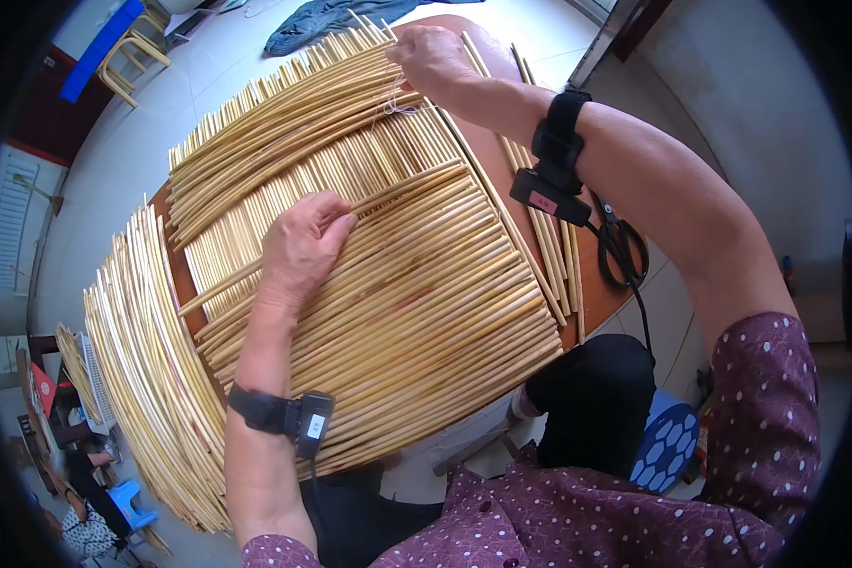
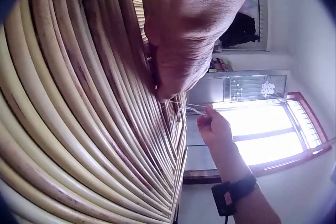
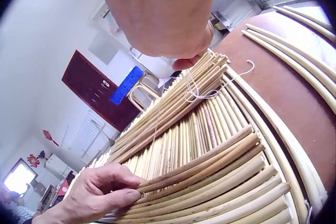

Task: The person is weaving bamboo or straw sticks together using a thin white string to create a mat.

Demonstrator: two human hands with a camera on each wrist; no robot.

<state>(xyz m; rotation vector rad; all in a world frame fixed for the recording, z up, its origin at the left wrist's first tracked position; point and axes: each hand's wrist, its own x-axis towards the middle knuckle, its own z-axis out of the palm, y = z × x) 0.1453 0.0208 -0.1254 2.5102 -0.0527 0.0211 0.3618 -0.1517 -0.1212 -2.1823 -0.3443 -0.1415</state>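
Straw-coloured stalks lie side by side as a mat [image 1: 417, 293] on a brown table. My left hand [image 1: 303, 246] rests at its far edge, thumb and fingers pinching the outermost stalk [image 3: 205, 155], which lies crosswise. Higher up, near the table's far end, is my right hand [image 1: 434, 62], with thumb and fingertips together. In the left wrist view, a thin white string [image 2: 194, 109] runs from the mat's edge to the pinched fingers of that raised hand. Loops of this string also lie over a loose bundle of stalks [image 1: 275, 142] beyond the mat.
More stalks [image 1: 151, 369] are heaped along the left side. Several long stalks [image 1: 540, 227] lie along the right of the brown table [image 1: 601, 289], with black-handled scissors [image 1: 620, 246] at its edge. Dark cloth [image 1: 322, 24] and a blue-topped stool [image 1: 104, 47] are farther back.
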